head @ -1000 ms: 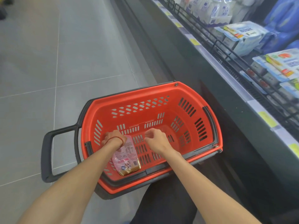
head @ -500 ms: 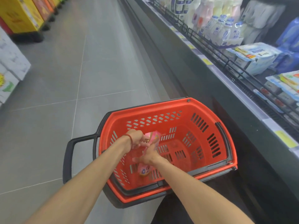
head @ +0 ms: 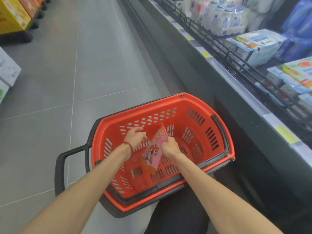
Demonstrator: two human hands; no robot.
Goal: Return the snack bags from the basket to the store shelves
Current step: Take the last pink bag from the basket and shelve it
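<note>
A pink snack bag with a cartoon animal on its front hangs upright inside the red basket, lifted off the basket floor. My right hand grips the bag's right edge. Curled at the bag's upper left edge is my left hand, which wears a red wrist cord; whether its fingers hold the bag cannot be told. No other bag shows in the basket.
The basket's black pull handle sticks out to the left over the grey tile floor. A dark chilled shelf runs along the right, with bottles and multipacks. Yellow boxes and white cartons stand at the left.
The bag rose from the basket floor, where my left hand held it. My right hand took hold of it, and its front now faces me. The camera tilted up the aisle.
</note>
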